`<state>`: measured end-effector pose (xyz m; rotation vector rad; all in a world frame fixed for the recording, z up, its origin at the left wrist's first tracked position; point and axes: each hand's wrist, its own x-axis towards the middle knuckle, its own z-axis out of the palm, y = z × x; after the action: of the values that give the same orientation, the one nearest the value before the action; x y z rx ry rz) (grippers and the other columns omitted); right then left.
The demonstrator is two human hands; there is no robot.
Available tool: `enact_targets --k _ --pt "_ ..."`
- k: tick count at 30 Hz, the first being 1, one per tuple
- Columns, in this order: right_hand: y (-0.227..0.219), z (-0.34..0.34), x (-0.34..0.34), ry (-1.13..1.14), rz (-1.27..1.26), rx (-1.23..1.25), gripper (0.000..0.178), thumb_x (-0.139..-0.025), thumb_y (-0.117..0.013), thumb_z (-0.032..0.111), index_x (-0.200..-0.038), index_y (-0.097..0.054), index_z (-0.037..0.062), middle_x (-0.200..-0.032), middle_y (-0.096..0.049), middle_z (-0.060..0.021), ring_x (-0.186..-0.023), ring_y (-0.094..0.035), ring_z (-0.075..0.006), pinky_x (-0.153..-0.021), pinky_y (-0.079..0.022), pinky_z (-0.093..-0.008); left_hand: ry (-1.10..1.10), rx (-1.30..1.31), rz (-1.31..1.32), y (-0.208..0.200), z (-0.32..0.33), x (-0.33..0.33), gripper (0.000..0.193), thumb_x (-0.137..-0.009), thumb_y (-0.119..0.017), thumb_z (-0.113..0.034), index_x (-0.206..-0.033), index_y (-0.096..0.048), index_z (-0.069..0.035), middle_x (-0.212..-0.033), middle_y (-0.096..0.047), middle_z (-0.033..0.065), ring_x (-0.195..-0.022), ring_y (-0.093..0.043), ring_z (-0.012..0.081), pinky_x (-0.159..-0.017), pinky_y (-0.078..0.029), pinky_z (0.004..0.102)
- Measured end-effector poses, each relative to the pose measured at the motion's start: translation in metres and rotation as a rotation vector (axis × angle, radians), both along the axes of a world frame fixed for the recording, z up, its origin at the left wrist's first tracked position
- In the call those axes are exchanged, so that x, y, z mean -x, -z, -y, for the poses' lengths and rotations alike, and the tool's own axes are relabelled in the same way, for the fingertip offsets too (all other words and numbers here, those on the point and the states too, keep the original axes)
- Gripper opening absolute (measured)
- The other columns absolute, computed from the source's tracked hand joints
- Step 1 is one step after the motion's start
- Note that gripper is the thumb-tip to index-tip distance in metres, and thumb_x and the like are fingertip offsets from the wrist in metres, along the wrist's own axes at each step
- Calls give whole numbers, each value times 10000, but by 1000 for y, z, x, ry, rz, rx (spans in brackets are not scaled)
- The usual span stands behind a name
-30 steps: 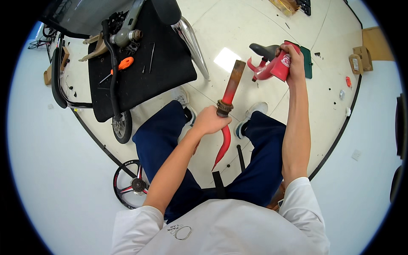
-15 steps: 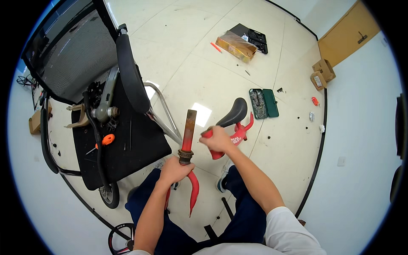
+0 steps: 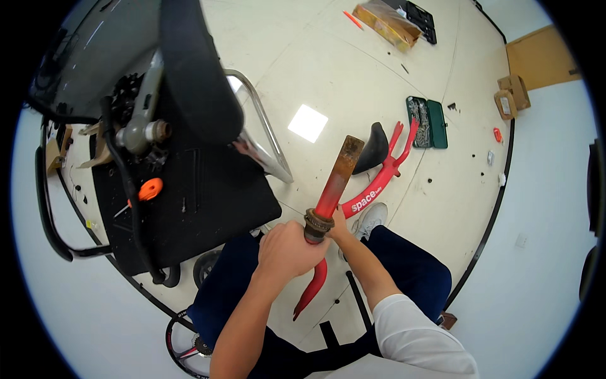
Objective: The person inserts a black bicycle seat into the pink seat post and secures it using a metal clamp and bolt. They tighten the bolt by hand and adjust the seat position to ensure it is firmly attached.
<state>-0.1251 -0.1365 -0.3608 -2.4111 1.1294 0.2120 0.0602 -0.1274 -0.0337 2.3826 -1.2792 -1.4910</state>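
Note:
My left hand [image 3: 291, 251] is wrapped around a red bicycle fork [image 3: 310, 292], just below its rusty ring-shaped headset bearing [image 3: 318, 225]. The fork's rusted steerer tube [image 3: 344, 165] points up and to the right, and one curved blade hangs below my hand. Behind the fork, my right hand [image 3: 339, 225] is closed at the near end of a red bicycle frame [image 3: 374, 193]; the fork and my left hand hide most of its fingers. The frame's forked rear end points away to the right. A black saddle [image 3: 374, 151] shows beside the frame, partly behind the steerer tube.
At left, a black mesh chair [image 3: 221, 208] carries metal parts, a black tube [image 3: 129, 183] and an orange-handled screwdriver [image 3: 149, 189]. A green case of small parts [image 3: 435, 123] lies open on the floor. Farther off are a cardboard box [image 3: 386, 24] and a black tool case [image 3: 421, 20].
The fork has come up and right, its steerer tube now leaning right. My right hand has dropped behind it, and the frame has swung so more of its length shows. The view has shifted too.

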Motion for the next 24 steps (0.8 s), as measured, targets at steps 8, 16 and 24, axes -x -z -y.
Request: enact_targets --k 8,16,24 --pt "96 -30 8 324 293 -257 446 -723 -764 306 -1026 -644 1 -1029 -663 -187 -1033 -623 -335 -980 -449 -455 38 100 -9 4 -4 5 419 -760 -695 -391 -711 -705 26 -711 -672 238 -751 -685 402 -720 -551 450" --pt "-72 73 14 428 394 -651 371 -830 -651 284 -1015 -668 -37 -972 -704 -173 -914 -684 -294 -792 -540 -399 26 79 -33 -5 1 6 467 -735 -702 -405 -753 -698 62 -743 -676 263 -788 -685 427 -749 -549 465" --pt "-321 74 21 597 872 -996 399 -880 -681 355 -1066 -617 8 -883 -630 -25 -694 -518 -97 -596 -416 -272 121 140 -132 -14 11 42 377 -705 -680 -360 -746 -711 14 -716 -692 200 -734 -695 374 -704 -554 422"
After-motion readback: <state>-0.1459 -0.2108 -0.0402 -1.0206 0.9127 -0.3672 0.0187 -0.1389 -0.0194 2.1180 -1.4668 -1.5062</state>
